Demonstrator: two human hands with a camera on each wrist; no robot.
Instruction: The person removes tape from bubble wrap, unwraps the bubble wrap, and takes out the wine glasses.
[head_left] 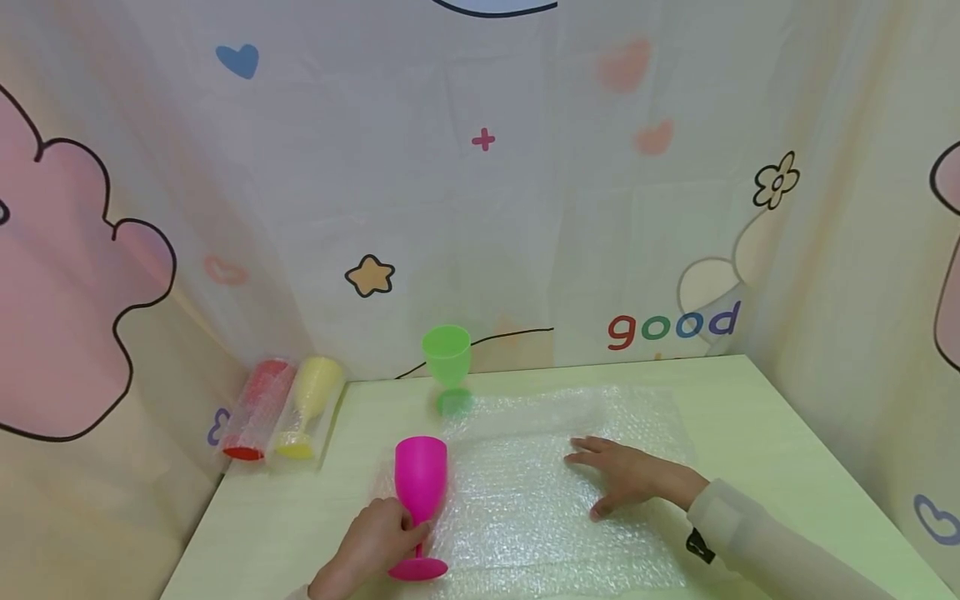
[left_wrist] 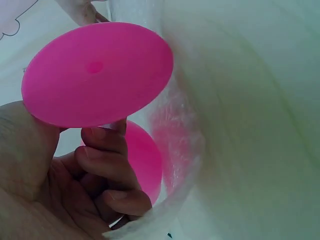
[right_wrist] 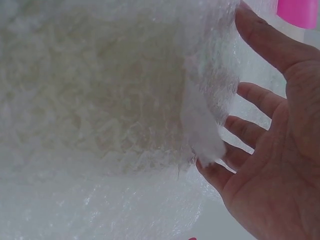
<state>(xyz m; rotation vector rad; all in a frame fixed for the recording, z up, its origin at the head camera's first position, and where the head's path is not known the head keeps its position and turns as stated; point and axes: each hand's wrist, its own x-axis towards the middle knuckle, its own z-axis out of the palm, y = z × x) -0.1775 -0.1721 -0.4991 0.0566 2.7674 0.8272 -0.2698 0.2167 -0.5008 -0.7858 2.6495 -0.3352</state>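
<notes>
- Pale cartoon-printed curtain (head_left: 517, 200) enclosing a light green table (head_left: 765, 450) beneath both hands.
- Head view, left hand (head_left: 378, 535): thumb and fingers grip the slender stem of a bright magenta, plastic-looking goblet (head_left: 421, 473), presumably because the stem offers the narrowest hold; its bowl points away from the person, its foot toward them.
- Head view, right hand (head_left: 624, 475): fingers spread on a clear bubble-wrap sheet (head_left: 517, 500), grasping nothing, perhaps to steady it; the sheet extends between the hands.
- Head view, beyond the left hand: a translucent green goblet (head_left: 447, 358) stands upright near the sheet's far corner. Farther left, a red vessel (head_left: 266, 396) and a pale yellow goblet (head_left: 317, 390) lie side by side in clear wrapping, seemingly kept out of the hands' way.
- Left wrist view: the magenta foot faces the camera beside curled fingers, with film near the bowl; whether the bowl rests on the sheet cannot be told.
- Right wrist view: parted fingertips lie at the sheet's loose edge, apparently controlling it by touch; part of the magenta goblet shows beyond the thumb.
</notes>
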